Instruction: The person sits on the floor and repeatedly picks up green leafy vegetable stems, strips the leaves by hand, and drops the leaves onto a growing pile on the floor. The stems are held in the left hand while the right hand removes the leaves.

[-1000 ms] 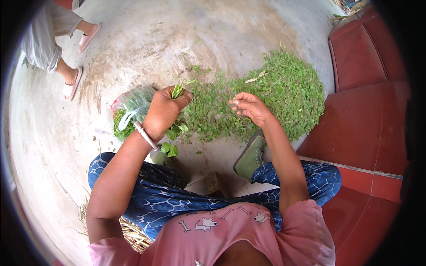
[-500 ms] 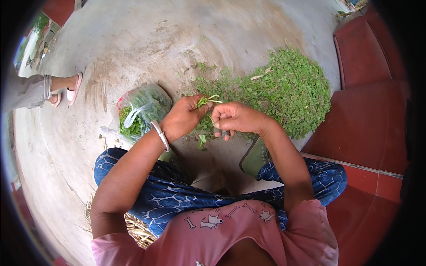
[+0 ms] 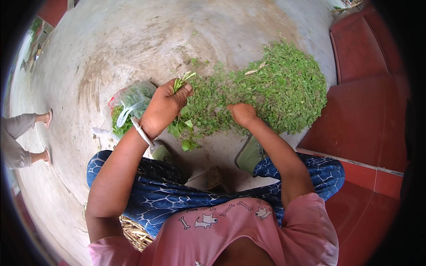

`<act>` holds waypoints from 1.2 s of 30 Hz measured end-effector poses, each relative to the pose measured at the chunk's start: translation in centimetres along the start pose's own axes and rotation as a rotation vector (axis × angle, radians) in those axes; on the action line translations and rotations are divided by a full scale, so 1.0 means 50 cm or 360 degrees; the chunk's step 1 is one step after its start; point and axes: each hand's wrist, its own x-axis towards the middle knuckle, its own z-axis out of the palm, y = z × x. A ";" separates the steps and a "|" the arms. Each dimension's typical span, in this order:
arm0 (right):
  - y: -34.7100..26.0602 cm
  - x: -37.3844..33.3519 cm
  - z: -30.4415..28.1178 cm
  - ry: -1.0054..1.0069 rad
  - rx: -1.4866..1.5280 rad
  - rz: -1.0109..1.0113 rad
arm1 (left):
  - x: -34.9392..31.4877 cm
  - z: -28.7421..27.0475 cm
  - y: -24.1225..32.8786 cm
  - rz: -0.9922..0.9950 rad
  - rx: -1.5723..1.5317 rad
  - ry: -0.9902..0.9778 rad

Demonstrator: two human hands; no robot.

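Observation:
My left hand is closed round a small bunch of leafy greens. Pale stem ends stick out above the thumb, while the leaves hang below the fist. To its right, my right hand reaches down to the near left part of a loose heap of greens. Its fingers are curled in and their tips are mostly hidden, so what they pinch cannot be made out. Left of my left hand, a clear plastic bag with tied-looking pale blue handles holds more greens.
Loose leaves and soil lie on the concrete floor. My green shoes stand just before the heap. Dark red tiled steps rise at the right. Another person's legs are at the far left. Dry straw shows beneath me.
My hands have parted: the left moved left with its bunch, the right moved right and down to the heap. The other person's legs have shifted nearer the left edge.

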 end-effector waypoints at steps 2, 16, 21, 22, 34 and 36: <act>0.001 -0.014 0.043 0.0016 -0.0159 -0.0010 | 0.000 -0.007 0.000 0.0044 0.0021 0.0046; 0.010 -0.006 -0.074 0.0113 0.0208 0.0261 | 0.007 -0.007 -0.010 0.0159 0.0248 0.0220; 0.010 -0.009 0.026 0.0036 -0.0059 0.0434 | 0.000 -0.002 0.005 0.0178 0.0245 0.0192; 0.000 -0.008 0.030 -0.0037 -0.0100 0.0533 | -0.002 -0.004 0.001 0.0175 0.0259 0.0196; 0.037 -0.045 0.094 0.0207 0.0304 0.0780 | -0.011 -0.008 0.005 0.0188 0.0358 0.0191; 0.037 -0.044 0.103 0.0252 0.0221 0.0732 | -0.009 -0.009 0.000 0.0223 0.0381 0.0185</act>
